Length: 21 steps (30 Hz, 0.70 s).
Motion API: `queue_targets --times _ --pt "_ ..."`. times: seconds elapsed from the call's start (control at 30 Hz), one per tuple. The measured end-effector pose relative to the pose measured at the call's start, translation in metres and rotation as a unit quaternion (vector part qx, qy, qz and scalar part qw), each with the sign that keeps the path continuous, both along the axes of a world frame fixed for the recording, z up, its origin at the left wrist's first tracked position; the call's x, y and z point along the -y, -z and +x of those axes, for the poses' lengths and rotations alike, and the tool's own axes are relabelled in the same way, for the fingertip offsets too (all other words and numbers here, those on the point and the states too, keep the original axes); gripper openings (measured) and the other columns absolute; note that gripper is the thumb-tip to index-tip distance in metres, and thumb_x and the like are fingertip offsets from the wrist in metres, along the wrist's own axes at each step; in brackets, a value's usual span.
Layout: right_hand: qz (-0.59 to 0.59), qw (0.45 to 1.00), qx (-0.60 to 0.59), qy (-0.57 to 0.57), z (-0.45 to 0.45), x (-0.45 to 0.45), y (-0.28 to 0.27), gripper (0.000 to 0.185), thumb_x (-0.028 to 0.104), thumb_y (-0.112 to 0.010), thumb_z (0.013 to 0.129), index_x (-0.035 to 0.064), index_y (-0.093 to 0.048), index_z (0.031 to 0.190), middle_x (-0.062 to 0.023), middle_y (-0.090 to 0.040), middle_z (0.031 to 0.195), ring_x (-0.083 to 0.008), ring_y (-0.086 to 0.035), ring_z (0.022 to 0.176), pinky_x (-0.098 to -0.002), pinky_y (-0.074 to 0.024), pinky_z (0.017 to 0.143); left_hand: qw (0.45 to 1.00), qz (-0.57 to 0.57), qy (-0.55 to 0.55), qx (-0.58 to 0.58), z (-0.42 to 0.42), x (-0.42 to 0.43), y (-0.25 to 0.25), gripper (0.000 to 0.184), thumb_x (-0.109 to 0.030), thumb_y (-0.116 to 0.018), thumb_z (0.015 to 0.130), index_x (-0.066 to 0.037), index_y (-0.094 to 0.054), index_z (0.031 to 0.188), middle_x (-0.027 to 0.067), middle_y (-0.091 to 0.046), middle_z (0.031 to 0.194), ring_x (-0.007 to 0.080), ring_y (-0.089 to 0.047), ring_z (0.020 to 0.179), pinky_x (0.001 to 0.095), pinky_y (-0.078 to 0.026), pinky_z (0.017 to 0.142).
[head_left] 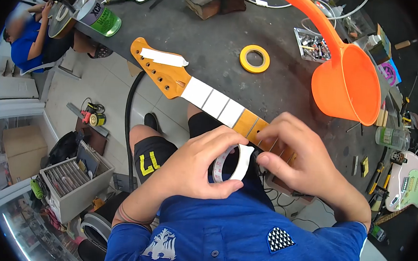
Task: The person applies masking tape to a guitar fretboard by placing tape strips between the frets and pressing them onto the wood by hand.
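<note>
My left hand (194,166) is wrapped round a roll of white tape (242,164), thumb below and fingers above. A short loose end sticks out at the roll's top right. My right hand (301,159) is just right of the roll, over the guitar neck (251,123), with thumb and fingers apart. Whether its fingertips touch the neck I cannot make out. White strips cover several frets' spaces nearest the headstock (162,71), and bare amber wood shows beyond them. Another torn white strip (161,57) lies on the headstock.
On the dark bench (215,39) are a yellow tape roll (254,59), an orange dipper (326,85), a tray of small parts (313,44) and a green-liquid container (103,19). A pink guitar body (405,180) stands at right. At upper left sits another person (28,40).
</note>
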State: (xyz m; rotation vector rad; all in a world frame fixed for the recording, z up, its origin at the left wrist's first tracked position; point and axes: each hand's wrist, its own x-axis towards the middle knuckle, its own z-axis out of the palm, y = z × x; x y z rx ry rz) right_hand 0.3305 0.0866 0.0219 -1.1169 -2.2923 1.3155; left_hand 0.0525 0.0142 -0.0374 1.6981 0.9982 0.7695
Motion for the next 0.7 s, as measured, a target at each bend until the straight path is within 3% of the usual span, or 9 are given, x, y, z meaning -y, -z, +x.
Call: queue_targets --times 0.03,0.23,0.33,0.43,0.53,0.57,0.7 --pt "-0.043 0.999 -0.023 0.008 -0.005 -0.001 0.001 0.029 0.028 -0.089 0.102 0.0059 -0.077 0.118 -0.0095 -0.071 0.103 -0.0255 -0.076 0.092 -0.0401 -0.0603 0.079 1.000 0.021 -0.002 -0.006 0.002 -0.001 0.000 0.079 -0.025 -0.096 0.077 0.001 -0.067 0.146 0.0196 -0.073 0.131 0.0372 -0.076 0.115 0.0429 -0.061 0.100" --pt "-0.125 0.990 -0.026 -0.058 -0.013 -0.023 0.005 0.018 0.019 -0.083 0.107 0.0019 -0.077 0.105 -0.0107 -0.072 0.097 -0.0254 -0.072 0.087 -0.0405 -0.0570 0.076 0.999 0.026 0.002 -0.027 0.001 -0.005 -0.006 0.073 -0.034 -0.098 0.084 -0.002 -0.067 0.142 0.0172 -0.074 0.125 0.0379 -0.078 0.106 0.0446 -0.063 0.091" --pt "-0.160 0.983 -0.068 -0.051 -0.011 -0.033 0.008 0.016 0.015 -0.081 0.108 0.0008 -0.076 0.103 -0.0112 -0.072 0.096 -0.0271 -0.070 0.085 -0.0415 -0.0547 0.075 0.998 -0.062 -0.014 0.016 -0.001 -0.001 -0.006 0.072 -0.029 -0.097 0.084 0.003 -0.070 0.142 0.0173 -0.078 0.119 0.0302 -0.081 0.098 0.0383 -0.064 0.089" --pt "-0.165 0.983 -0.074 -0.036 -0.013 -0.043 0.013 0.018 0.014 -0.080 0.108 -0.0014 -0.075 0.102 -0.0111 -0.071 0.095 -0.0233 -0.068 0.089 -0.0392 -0.0532 0.077 0.970 -0.237 0.047 -0.038 -0.011 -0.009 -0.016 0.061 -0.030 -0.091 0.096 0.004 -0.070 0.142 0.0181 -0.080 0.114 0.0233 -0.082 0.092 0.0352 -0.065 0.085" --pt "-0.163 0.984 -0.070 -0.017 -0.018 -0.055 0.021 0.019 0.014 -0.079 0.108 -0.0029 -0.074 0.102 -0.0101 -0.070 0.096 -0.0197 -0.067 0.093 -0.0371 -0.0541 0.082 0.952 -0.303 0.023 -0.047 -0.012 -0.005 0.004 0.049 -0.026 -0.084 0.106 0.006 -0.070 0.140 0.0183 -0.082 0.114 0.0186 -0.082 0.093 0.0337 -0.065 0.084" --pt "-0.162 0.984 -0.070 -0.009 -0.019 -0.058 0.024 0.019 0.014 -0.079 0.108 -0.0030 -0.073 0.102 -0.0099 -0.070 0.097 -0.0197 -0.067 0.093 -0.0370 -0.0544 0.083 0.958 -0.285 -0.013 0.009 -0.008 -0.003 0.009 0.040 -0.023 -0.079 0.111 0.008 -0.072 0.137 0.0186 -0.083 0.120 0.0189 -0.083 0.103 0.0333 -0.065 0.091" --pt "-0.157 0.986 -0.063 0.004 -0.025 -0.067 0.028 0.019 0.015 -0.078 0.108 -0.0033 -0.073 0.103 -0.0097 -0.070 0.097 -0.0192 -0.068 0.095 -0.0369 -0.0552 0.086 0.917 -0.327 -0.115 0.198 0.012 0.006 0.018 0.033 -0.020 -0.078 0.113 0.006 -0.075 0.132 0.0168 -0.084 0.124 0.0192 -0.081 0.111 0.0339 -0.063 0.101"
